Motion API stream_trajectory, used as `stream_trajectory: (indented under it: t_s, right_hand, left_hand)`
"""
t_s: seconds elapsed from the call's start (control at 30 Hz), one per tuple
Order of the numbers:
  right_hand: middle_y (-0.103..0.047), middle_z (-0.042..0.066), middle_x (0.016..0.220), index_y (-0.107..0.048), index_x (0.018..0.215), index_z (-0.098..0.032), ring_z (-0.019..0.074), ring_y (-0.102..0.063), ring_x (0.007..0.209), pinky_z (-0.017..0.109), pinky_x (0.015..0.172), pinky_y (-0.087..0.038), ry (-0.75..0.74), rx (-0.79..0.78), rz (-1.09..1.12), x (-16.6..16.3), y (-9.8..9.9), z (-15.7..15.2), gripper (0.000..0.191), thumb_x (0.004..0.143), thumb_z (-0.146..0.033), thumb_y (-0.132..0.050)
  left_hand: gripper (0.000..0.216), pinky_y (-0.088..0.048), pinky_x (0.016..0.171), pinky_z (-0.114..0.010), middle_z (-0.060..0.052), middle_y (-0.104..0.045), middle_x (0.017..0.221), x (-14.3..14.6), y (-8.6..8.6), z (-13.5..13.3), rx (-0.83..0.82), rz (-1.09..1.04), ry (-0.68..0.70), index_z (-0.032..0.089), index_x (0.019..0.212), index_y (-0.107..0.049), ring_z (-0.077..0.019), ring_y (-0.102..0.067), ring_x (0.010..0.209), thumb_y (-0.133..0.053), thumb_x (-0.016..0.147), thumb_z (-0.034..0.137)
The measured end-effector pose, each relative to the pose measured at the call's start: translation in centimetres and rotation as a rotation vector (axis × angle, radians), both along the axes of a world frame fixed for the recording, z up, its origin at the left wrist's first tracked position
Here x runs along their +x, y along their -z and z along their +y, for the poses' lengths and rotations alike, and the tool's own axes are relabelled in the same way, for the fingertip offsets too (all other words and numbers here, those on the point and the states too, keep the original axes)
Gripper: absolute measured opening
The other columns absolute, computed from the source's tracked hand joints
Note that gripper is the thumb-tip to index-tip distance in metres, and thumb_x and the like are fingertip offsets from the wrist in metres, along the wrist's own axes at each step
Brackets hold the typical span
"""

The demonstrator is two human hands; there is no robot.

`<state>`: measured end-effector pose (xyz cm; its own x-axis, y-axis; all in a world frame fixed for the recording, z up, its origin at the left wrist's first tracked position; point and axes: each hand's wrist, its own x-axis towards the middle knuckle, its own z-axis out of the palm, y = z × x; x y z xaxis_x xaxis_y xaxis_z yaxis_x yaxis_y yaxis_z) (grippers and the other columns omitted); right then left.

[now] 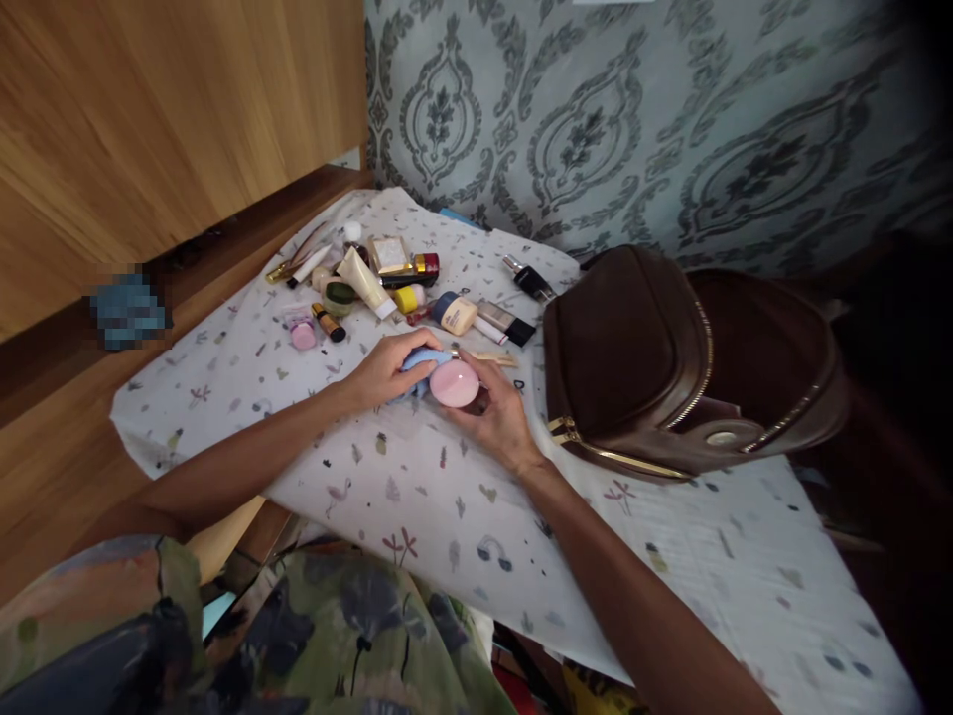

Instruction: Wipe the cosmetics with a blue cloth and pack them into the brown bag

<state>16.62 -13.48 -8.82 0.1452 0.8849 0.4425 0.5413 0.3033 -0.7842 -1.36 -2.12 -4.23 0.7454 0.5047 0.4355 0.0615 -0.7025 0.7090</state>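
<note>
My left hand (pixel 387 369) is closed on a blue cloth-like pad (pixel 421 359) and presses it against a round pink compact (pixel 454 383). My right hand (pixel 497 409) curls around that pink compact from the right and holds it just above the white patterned cloth (pixel 417 487). Both hands meet at the middle of the cloth.
Beyond the hands lie several cosmetics: a cream tube (pixel 364 282), a green jar (pixel 340 296), a small pink jar (pixel 303 335), a yellow-capped item (pixel 408 297), dark lipstick cases (pixel 530 280). A brown zipped bag (pixel 670 362) stands at the right. A wooden board (pixel 149 119) rises at the left.
</note>
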Motion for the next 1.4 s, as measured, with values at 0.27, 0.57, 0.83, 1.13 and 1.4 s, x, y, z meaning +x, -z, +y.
stream_trajectory:
  t_s: [0.27,0.57,0.83,1.13,1.4]
  right_hand:
    - [-0.065,0.014,0.131,-0.02,0.161,-0.026,0.0283,-0.067,0.112,0.049,0.097,-0.056,-0.037,-0.081,-0.08,-0.4,-0.1,-0.7,0.098,0.081,-0.036,-0.076]
    - [-0.063,0.016,0.132,-0.013,0.162,-0.027,0.0324,-0.064,0.117,0.053,0.098,-0.054,-0.011,-0.107,-0.148,-0.3,-0.1,-0.8,0.104,0.08,-0.035,-0.077]
    - [-0.06,0.017,0.139,-0.027,0.153,-0.024,0.0308,-0.066,0.117,0.05,0.096,-0.055,-0.031,-0.189,0.065,-0.2,-0.6,-0.5,0.093,0.074,-0.029,-0.076]
    - [-0.068,0.008,0.115,-0.054,0.118,-0.024,0.0226,-0.069,0.099,0.04,0.087,-0.058,-0.095,-0.175,0.387,0.0,-1.0,-0.1,0.054,0.073,-0.039,-0.081]
    - [-0.066,0.008,0.119,-0.054,0.113,-0.024,0.0217,-0.068,0.1,0.043,0.092,-0.057,-0.216,-0.159,0.585,0.3,-1.6,-0.2,0.057,0.07,-0.044,-0.086]
  left_hand:
    - [0.025,-0.051,0.087,-0.033,-0.006,-0.069,0.104,0.0,0.2,-0.3,0.095,-0.01,0.06,0.019,0.109,-0.06,-0.0202,-0.066,0.095,-0.062,0.092,0.036]
    - [0.063,-0.052,0.095,-0.046,-0.011,-0.06,0.125,0.6,1.1,-2.1,0.214,0.212,0.002,0.024,0.132,-0.049,-0.0302,-0.06,0.117,-0.078,0.077,0.038]
    - [0.055,-0.048,0.098,-0.041,-0.008,-0.064,0.122,0.7,0.6,-1.5,-0.121,0.033,0.029,0.023,0.122,-0.054,-0.0274,-0.062,0.112,-0.078,0.075,0.039]
    - [0.059,-0.053,0.082,-0.031,-0.004,-0.063,0.107,1.2,-0.2,-1.7,-0.502,-0.009,-0.009,0.022,0.12,-0.054,-0.0209,-0.062,0.095,-0.081,0.071,0.041]
    - [0.04,-0.053,0.085,-0.032,-0.007,-0.066,0.115,1.0,0.7,-0.3,-0.417,-0.083,-0.014,0.024,0.12,-0.062,-0.0214,-0.062,0.102,-0.056,0.094,0.054]
